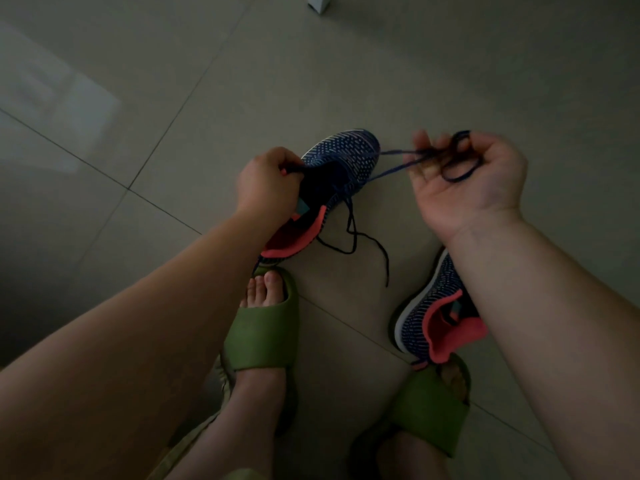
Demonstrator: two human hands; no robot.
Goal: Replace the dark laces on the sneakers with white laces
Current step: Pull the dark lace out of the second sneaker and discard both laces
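1. My left hand (266, 185) grips the tongue of the near sneaker (332, 174), fingers curled tight around its top edge, holding the shoe tipped up off the tiled floor (207, 81).
2. My right hand (467, 178) is raised palm-up, fingers curled round loops of the dark lace (453, 161).
3. That lace runs taut from my right hand to the sneaker's eyelets; its loose end trails down to the floor beside the heel.
4. The second sneaker (429, 317) lies on the floor under my right forearm, coral lining showing.
5. My feet, in green slides (263, 327), sit just behind both shoes.
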